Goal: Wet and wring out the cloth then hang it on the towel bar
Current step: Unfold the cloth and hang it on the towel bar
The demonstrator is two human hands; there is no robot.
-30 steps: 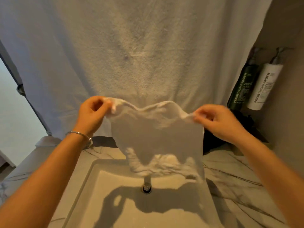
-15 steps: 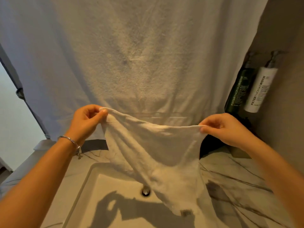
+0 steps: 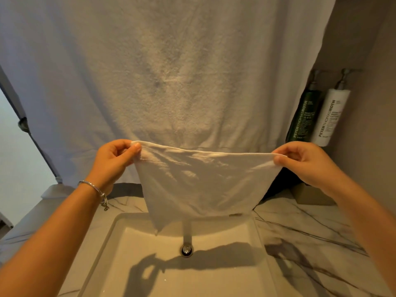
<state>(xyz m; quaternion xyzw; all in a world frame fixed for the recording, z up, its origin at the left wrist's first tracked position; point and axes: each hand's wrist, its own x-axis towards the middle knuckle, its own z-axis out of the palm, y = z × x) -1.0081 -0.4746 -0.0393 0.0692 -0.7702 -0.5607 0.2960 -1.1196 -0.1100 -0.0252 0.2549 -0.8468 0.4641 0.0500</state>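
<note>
We hold the cloth (image 3: 201, 181) stretched flat between our hands, left hand (image 3: 113, 161) and right hand (image 3: 304, 161) well apart, each pinching a top corner, so it hangs open over the sink (image 3: 214, 275) below them, probably ready for hanging.

The table (image 3: 310, 230) is pale marble with dark veins running across it. A white rectangular sink (image 3: 120, 239) is sunk into it at 6 o'clock, with a round metal drain (image 3: 186, 250) near the middle of the basin. At 3 o'clock, toward the back right corner, a small tan box (image 3: 315, 195) sits on the table. Just behind it stand a dark green pump bottle (image 3: 304, 116) and a white pump bottle (image 3: 331, 116), side by side and close together.
</note>
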